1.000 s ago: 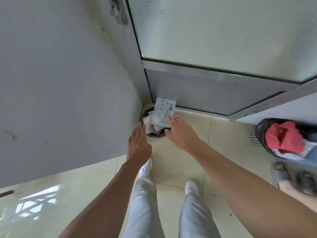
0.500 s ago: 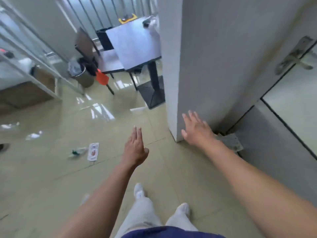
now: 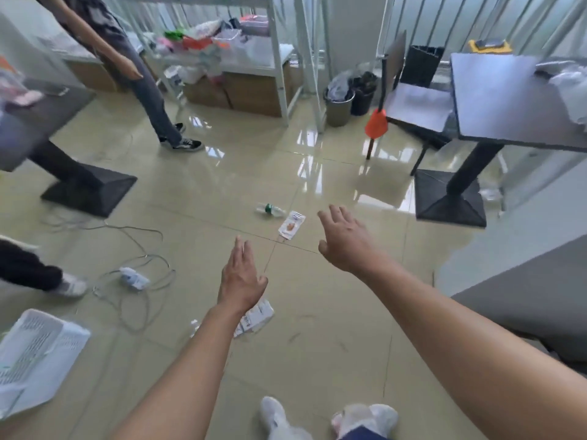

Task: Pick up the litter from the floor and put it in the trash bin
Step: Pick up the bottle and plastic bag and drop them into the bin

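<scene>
Both hands are empty. The left hand (image 3: 243,277) is flat with its fingers straight and together. The right hand (image 3: 347,242) is spread loose, palm down. Both are out over the floor (image 3: 317,344), which is glossy beige tile. I count 3 pieces of litter near them. 1 clear plastic bottle (image 3: 270,210) with a green band lies on its side. 1 flat rectangular packet (image 3: 291,225) sits just beside it, its near end on a tile joint. 1 crumpled white wrapper (image 3: 255,317) is partly hidden under the left wrist. There are 2 round bins, the grey bin (image 3: 338,106) and the black bin (image 3: 362,98), side by side at the floor's far edge by the shelf leg. The grey one has clear plastic at its rim. An open lane runs mid-floor between the left pedestal base (image 3: 89,192) and the right pedestal base (image 3: 451,200), both black and square. Loose grey cable (image 3: 133,236) loops on the left side.
</scene>
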`<act>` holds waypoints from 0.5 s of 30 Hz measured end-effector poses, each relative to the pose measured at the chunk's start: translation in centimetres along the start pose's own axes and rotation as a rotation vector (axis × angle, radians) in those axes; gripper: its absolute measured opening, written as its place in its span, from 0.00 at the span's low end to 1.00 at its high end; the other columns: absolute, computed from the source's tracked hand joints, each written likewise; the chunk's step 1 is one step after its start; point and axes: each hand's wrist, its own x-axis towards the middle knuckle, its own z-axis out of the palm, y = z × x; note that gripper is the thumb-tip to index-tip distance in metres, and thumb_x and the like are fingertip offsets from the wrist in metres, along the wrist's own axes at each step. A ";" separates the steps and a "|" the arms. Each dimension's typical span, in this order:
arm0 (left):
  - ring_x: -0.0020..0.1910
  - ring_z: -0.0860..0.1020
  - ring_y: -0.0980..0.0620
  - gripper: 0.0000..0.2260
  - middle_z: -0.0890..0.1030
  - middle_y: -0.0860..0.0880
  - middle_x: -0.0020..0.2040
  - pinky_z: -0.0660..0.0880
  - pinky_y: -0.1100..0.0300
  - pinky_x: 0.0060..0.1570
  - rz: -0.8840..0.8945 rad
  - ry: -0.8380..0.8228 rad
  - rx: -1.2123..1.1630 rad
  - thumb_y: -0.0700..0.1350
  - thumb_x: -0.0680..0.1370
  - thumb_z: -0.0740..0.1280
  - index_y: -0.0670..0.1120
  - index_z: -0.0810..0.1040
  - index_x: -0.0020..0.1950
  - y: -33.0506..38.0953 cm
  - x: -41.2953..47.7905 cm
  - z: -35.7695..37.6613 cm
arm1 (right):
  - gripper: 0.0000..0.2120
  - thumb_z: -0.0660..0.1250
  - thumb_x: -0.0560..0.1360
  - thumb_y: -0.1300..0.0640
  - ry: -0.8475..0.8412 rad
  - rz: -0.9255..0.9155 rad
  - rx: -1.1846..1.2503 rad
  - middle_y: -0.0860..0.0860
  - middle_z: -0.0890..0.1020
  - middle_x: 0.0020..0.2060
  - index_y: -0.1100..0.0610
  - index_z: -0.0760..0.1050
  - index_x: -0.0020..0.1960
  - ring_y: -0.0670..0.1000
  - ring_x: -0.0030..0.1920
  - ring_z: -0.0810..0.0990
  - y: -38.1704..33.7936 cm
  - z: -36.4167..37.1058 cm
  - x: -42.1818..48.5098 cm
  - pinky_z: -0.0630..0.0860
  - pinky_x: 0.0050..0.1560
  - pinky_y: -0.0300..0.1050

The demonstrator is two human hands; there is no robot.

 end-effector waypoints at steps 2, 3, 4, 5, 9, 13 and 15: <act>0.83 0.49 0.45 0.41 0.41 0.42 0.84 0.58 0.51 0.76 -0.028 -0.021 0.000 0.51 0.80 0.66 0.41 0.45 0.83 -5.1 -0.5 -1.0 | 0.33 0.62 0.79 0.54 -0.029 0.001 0.005 0.58 0.54 0.83 0.54 0.55 0.82 0.60 0.83 0.52 -4.3 1.3 1.4 0.58 0.79 0.58; 0.83 0.48 0.45 0.41 0.40 0.42 0.83 0.57 0.51 0.76 -0.038 -0.037 0.012 0.52 0.80 0.65 0.41 0.45 0.83 -7.4 -0.7 -1.6 | 0.33 0.62 0.79 0.54 -0.043 -0.006 -0.005 0.58 0.53 0.83 0.54 0.55 0.82 0.60 0.83 0.52 -6.4 1.8 2.0 0.58 0.79 0.58; 0.83 0.47 0.45 0.41 0.38 0.42 0.83 0.56 0.50 0.77 -0.040 -0.060 0.031 0.52 0.80 0.65 0.41 0.43 0.83 -9.5 -0.6 -2.3 | 0.34 0.62 0.79 0.54 -0.056 -0.013 -0.018 0.58 0.53 0.83 0.55 0.55 0.82 0.60 0.83 0.52 -8.3 2.3 2.7 0.58 0.79 0.58; 0.83 0.46 0.45 0.42 0.37 0.41 0.83 0.56 0.50 0.77 -0.034 -0.088 0.061 0.53 0.80 0.65 0.42 0.42 0.83 -11.3 -0.2 -3.2 | 0.34 0.62 0.80 0.54 -0.068 -0.019 -0.031 0.58 0.53 0.83 0.55 0.54 0.83 0.59 0.83 0.52 -10.0 2.7 3.4 0.58 0.79 0.58; 0.83 0.43 0.44 0.43 0.37 0.41 0.83 0.53 0.49 0.78 0.030 -0.097 0.162 0.52 0.80 0.65 0.42 0.39 0.83 -16.5 3.0 -7.7 | 0.35 0.61 0.80 0.55 -0.100 -0.025 -0.050 0.58 0.53 0.83 0.56 0.52 0.83 0.59 0.83 0.51 -16.3 3.8 6.1 0.58 0.79 0.58; 0.83 0.45 0.45 0.43 0.38 0.42 0.83 0.53 0.49 0.79 0.064 -0.093 0.163 0.51 0.80 0.66 0.43 0.40 0.83 -19.8 7.4 -10.8 | 0.34 0.61 0.80 0.55 -0.107 -0.052 -0.059 0.58 0.53 0.83 0.56 0.53 0.83 0.60 0.83 0.52 -20.0 3.9 9.5 0.57 0.80 0.58; 0.83 0.45 0.44 0.44 0.38 0.42 0.83 0.54 0.49 0.78 0.066 -0.111 0.165 0.51 0.79 0.66 0.43 0.39 0.83 -21.1 9.9 -11.1 | 0.33 0.61 0.80 0.55 -0.092 -0.044 -0.058 0.58 0.53 0.83 0.56 0.55 0.82 0.60 0.83 0.52 -20.8 3.5 12.3 0.57 0.79 0.57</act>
